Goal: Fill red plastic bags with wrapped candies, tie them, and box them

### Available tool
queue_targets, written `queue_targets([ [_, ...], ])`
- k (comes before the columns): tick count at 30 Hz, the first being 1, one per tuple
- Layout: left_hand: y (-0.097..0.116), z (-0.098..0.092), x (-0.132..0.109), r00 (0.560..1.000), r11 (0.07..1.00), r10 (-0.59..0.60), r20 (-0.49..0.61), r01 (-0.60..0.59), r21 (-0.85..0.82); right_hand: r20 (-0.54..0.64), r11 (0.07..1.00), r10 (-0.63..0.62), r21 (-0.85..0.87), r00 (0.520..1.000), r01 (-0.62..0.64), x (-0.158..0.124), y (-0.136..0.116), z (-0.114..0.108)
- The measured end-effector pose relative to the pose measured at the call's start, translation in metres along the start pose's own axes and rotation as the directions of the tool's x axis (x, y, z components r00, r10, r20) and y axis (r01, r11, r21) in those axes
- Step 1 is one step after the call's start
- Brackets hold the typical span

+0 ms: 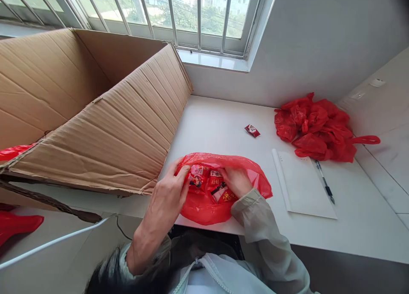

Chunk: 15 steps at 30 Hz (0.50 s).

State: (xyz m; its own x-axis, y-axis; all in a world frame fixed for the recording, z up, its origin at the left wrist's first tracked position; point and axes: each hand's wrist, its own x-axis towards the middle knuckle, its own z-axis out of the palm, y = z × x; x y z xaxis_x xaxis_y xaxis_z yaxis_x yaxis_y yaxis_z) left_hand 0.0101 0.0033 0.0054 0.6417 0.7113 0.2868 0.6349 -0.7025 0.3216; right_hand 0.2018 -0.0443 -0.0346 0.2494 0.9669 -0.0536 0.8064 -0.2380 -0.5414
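A red plastic bag (204,213) lies with its mouth open at the front edge of the white table. Inside it are several small red printed snack packets (198,178). My left hand (168,194) is closed on the bag's left rim, thumb on the inner side and fingers mostly hidden behind the plastic. My right hand (239,182) reaches into the right side of the bag, its fingers bent against the packets. Those fingertips are partly hidden, so what they grip cannot be made out. Beyond the bag, a single dark red packet (252,131) lies on the table.
On the left stands a large open cardboard box (128,128). A heap of red plastic bags (316,128) sits at the back right. Before it lie a white paper pad (305,189) and a pen (325,183). A barred window (188,12) is behind the white table (214,115).
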Motion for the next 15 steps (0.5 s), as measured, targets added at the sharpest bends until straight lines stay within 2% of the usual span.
queue_targets([
  [5,0.005,0.009,0.0,0.996,0.997,-0.071,0.054,0.072,-0.015,0.095,0.994,-0.038,-0.103,0.995,0.048,-0.001,0.005,-0.001],
  [10,0.008,0.011,0.0,0.994,0.997,-0.07,0.088,0.072,-0.024,0.097,0.987,-0.073,-0.133,0.993,0.086,0.004,0.002,0.002],
  [15,0.006,0.013,0.001,0.999,0.998,-0.044,0.003,0.044,-0.037,0.094,0.978,-0.182,-0.088,0.979,0.19,0.008,-0.001,-0.003],
])
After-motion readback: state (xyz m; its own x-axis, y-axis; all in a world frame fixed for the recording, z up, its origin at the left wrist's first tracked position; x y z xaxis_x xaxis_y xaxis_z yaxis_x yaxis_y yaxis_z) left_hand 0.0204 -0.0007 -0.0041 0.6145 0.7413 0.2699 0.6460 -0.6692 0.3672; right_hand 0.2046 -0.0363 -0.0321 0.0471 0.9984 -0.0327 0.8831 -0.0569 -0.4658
